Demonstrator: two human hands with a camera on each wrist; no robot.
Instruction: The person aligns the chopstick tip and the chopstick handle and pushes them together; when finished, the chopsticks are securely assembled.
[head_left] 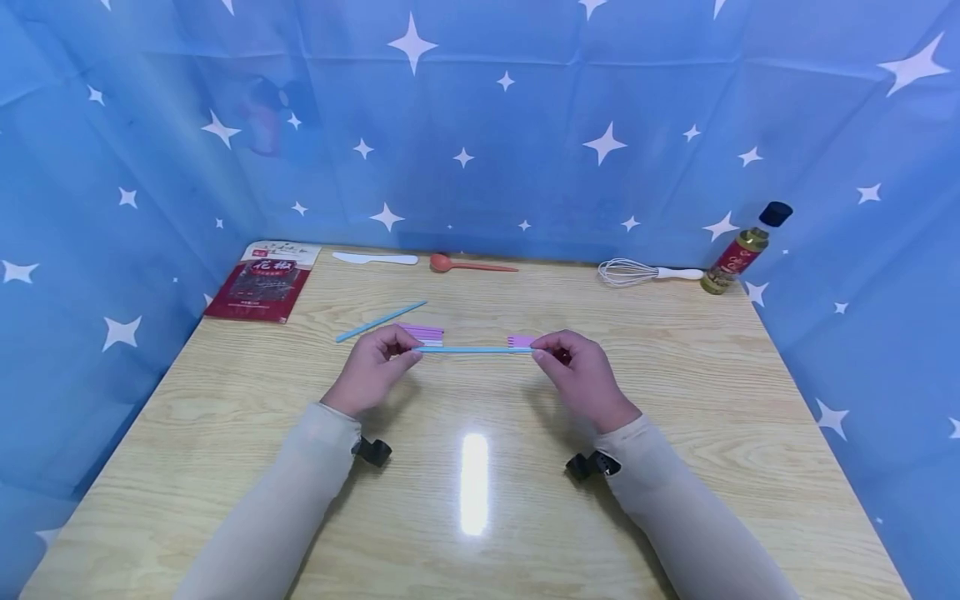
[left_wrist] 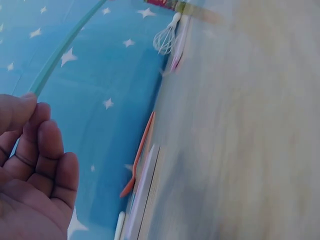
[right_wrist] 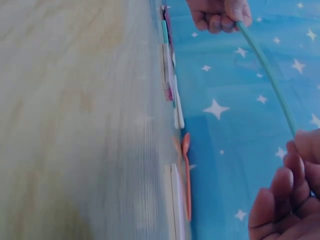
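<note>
Blue and slender, the stick [head_left: 476,350] was held up on the near side of the orange spoon [head_left: 441,263], the left hand [head_left: 375,369] and right hand [head_left: 588,377] each pinching an end, thumb closed against fingers. A slack pinch risked dropping one end; hands pressing inward risked bowing it.

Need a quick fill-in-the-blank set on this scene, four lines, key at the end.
1. The left hand pinches one end of the blue strip; the ____ hand pinches the other.
2. The orange utensil between the white knife and the whisk is a ____.
3. The whisk's handle points toward the ____ with the black cap.
4. The blue curtain is patterned with white ____.

Missing words: right; spoon; bottle; stars.
</note>
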